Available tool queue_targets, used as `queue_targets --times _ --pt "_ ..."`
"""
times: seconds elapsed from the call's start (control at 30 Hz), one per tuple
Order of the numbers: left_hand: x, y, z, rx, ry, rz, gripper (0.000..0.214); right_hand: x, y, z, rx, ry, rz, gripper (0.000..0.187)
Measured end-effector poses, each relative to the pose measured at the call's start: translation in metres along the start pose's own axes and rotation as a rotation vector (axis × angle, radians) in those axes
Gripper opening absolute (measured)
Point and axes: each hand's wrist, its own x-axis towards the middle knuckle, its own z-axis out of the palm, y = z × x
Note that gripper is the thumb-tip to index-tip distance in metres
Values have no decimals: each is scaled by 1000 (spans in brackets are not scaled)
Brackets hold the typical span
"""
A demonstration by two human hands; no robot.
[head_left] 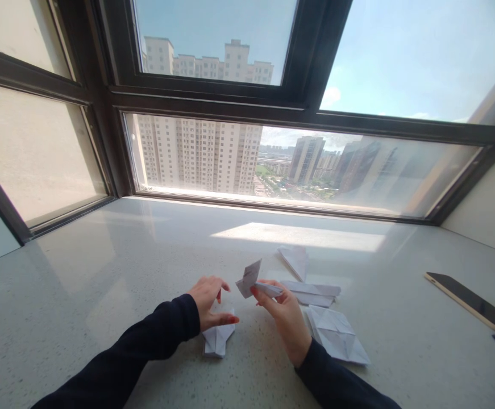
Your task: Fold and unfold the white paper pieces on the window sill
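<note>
A small folded white paper piece is pinched between the thumb and fingers of my right hand, raised above the counter. One flap of it stands up toward the left. My left hand is just to the left, thumb and fingers spread apart with nothing between them. Below that hand lies another folded paper shape, partly hidden by the thumb; whether they touch I cannot tell. Close to my right wrist rests a square folded paper with crossing creases.
Behind my right hand lie a long folded paper strip and a triangular folded paper. A phone is at the right on the speckled counter. Dark window frames bound the counter's far side.
</note>
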Motion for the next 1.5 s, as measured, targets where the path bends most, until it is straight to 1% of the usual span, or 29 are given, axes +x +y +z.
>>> queue_targets --times 0.07,0.17,0.27,0.37,0.47,0.5,0.57,0.6,0.67,0.73,0.87,1.0,1.03,1.13,1.23,1.3,1.43,1.5 --pt "-5 -1 -12 174 -79 -37 54 1 1 -1 -9 27 8 26" --pt "-9 -3 -19 255 -181 -64 50 1 2 -1 -13 12 8 27" --pt "-7 -3 -18 202 -222 -44 43 -2 -2 1 -49 -13 -22 28" --pt "0 -5 -14 26 -238 -87 36 -6 -7 2 -179 -41 -142 23" --pt "6 -6 -14 -209 -205 -160 28 -10 -12 1 -378 -101 -335 16" --pt "7 -6 -14 -248 -179 -170 25 -12 -13 0 -435 -115 -393 14" --pt "9 -6 -16 -219 -119 -178 20 -14 -15 -2 -499 -108 -480 11" --pt "9 -6 -17 -169 -87 -180 17 -15 -17 -3 -503 -78 -512 11" --pt "10 -7 -19 -76 -31 -178 12 -16 -18 -5 -480 -1 -561 9" --pt "9 -6 -20 -41 -4 -149 12 -17 -18 -5 -485 7 -593 8" --pt "5 -2 -16 -29 3 -18 20 -16 -15 -1 -669 -167 -590 8" --pt "1 4 -14 -43 -17 153 32 -15 -12 3 -854 -241 -560 8" --pt "0 5 -14 -32 -33 176 36 -15 -11 3 -880 -257 -551 8" --pt "-1 8 -17 28 -89 146 42 -14 -11 2 -933 -299 -518 9" --pt "-2 11 -19 46 -109 137 34 -13 -12 2 -979 -316 -492 10" --pt "-1 12 -18 34 -98 153 25 -13 -12 2 -997 -321 -488 11" --pt "1 12 -9 -8 -46 162 26 -13 -8 2 -972 -314 -481 8" --pt "3 11 -5 -32 -13 149 23 -13 -4 2 -944 -275 -462 3"
